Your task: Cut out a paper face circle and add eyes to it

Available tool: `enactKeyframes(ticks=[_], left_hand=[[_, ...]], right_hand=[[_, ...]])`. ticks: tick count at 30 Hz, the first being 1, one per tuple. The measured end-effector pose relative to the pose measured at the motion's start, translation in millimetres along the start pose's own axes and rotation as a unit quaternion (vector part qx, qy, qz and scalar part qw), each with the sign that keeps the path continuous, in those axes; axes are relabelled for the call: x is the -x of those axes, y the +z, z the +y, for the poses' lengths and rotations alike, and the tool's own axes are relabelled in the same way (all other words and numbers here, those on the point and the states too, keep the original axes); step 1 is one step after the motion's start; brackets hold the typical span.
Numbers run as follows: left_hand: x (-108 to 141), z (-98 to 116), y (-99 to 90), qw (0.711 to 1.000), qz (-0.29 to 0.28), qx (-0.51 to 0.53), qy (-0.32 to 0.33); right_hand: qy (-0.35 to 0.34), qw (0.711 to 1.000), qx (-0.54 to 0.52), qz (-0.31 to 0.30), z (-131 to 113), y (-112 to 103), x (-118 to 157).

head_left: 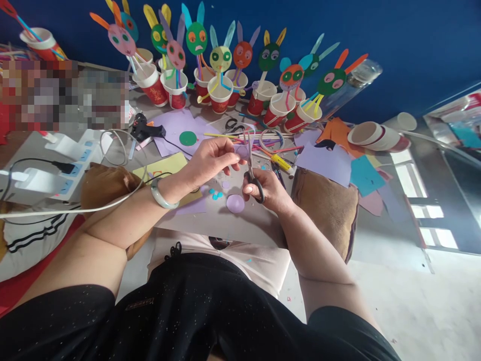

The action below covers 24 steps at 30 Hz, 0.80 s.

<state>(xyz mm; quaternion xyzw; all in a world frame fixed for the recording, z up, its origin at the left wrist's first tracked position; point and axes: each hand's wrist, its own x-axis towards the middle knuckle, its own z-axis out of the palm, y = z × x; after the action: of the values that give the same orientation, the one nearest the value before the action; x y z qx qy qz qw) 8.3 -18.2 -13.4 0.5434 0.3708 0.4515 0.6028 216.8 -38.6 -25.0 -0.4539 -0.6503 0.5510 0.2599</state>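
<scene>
My left hand point(218, 159) pinches a small piece of purple paper point(242, 152) above the table. In my right hand point(268, 189) is a pair of scissors point(251, 173) with dark handles, its blades pointing away from me beside the purple paper. Whether the blades touch the paper I cannot tell. On the table below lie a purple paper oval point(235, 203), a smaller purple disc point(225, 185) and several small blue paper bits point(215, 194). A green paper oval point(188, 138) rests on purple sheets farther back.
Paper cups point(220, 95) holding rabbit-faced paper figures line the back. A second pair of scissors point(233, 125), a glue gun point(146, 131) and a yellow marker point(281, 164) lie mid-table. Power strips point(77, 163) with cables sit left; brown cushions point(325, 213) flank the table; stacked cups point(376, 138) lie right.
</scene>
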Motion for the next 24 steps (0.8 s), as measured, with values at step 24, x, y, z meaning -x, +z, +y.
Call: enactKeyframes(ticks=[24], left_hand=[[0.4,1.3,-0.3,1.0,-0.009,-0.014,0.022]], right_hand=[[-0.008,1.0,0.025,0.0,3.9,0.0,-0.2]])
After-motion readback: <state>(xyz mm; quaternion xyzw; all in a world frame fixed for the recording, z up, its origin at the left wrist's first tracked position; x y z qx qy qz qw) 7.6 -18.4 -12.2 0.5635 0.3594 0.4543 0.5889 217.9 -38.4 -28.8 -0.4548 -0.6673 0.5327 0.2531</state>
